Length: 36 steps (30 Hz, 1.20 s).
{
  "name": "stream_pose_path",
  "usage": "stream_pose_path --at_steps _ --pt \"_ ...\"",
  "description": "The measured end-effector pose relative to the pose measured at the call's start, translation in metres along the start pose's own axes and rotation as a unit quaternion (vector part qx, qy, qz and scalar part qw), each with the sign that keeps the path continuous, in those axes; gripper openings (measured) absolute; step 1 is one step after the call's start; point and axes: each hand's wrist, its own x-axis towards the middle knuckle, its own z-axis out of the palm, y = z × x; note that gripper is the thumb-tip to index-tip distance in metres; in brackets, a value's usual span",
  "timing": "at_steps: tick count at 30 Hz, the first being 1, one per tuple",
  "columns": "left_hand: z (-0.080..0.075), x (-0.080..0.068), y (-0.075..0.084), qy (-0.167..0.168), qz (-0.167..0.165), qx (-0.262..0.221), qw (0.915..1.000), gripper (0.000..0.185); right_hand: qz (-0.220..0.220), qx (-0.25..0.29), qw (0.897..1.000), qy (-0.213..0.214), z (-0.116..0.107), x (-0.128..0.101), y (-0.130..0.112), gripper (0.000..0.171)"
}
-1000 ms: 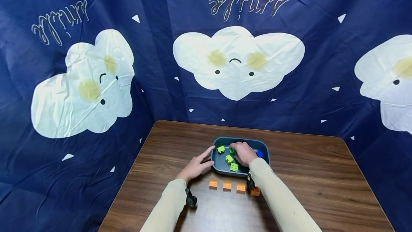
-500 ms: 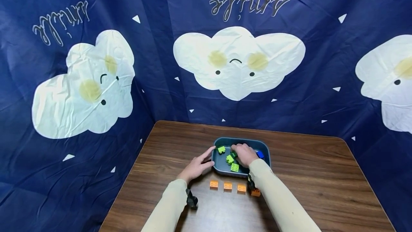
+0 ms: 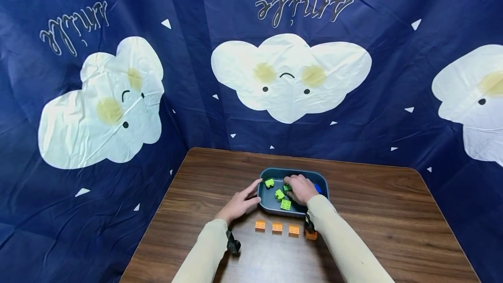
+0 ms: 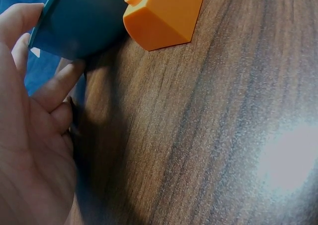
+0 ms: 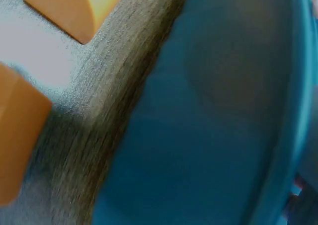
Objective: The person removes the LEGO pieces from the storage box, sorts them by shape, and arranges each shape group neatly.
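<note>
My left hand [image 3: 237,204] spreads against the left edge of the tray [image 3: 268,198], my right hand [image 3: 301,189] pinches a dark-green toy brick [image 3: 286,188]

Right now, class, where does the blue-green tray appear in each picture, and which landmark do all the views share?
Head: tray below centre, slightly right.
Left wrist: tray at upper left, cut off by the top edge.
Right wrist: tray filling the middle and much of the right.
Shared landmark: orange bricks, at least one per view.
</note>
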Motion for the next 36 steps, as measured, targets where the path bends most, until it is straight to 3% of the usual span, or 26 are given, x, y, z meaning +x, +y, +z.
stream_pose_path --at_steps 12,36 --pt "-0.003 0.001 0.004 -0.003 0.003 -0.003 1.0 0.064 -0.018 0.06 0.996 0.063 -0.016 -0.014 0.008 0.033" --pt "-0.001 -0.003 0.007 -0.002 0.007 -0.01 0.9999 0.064 -0.027 0.117 0.985 0.127 -0.027 -0.046 0.007 0.031"
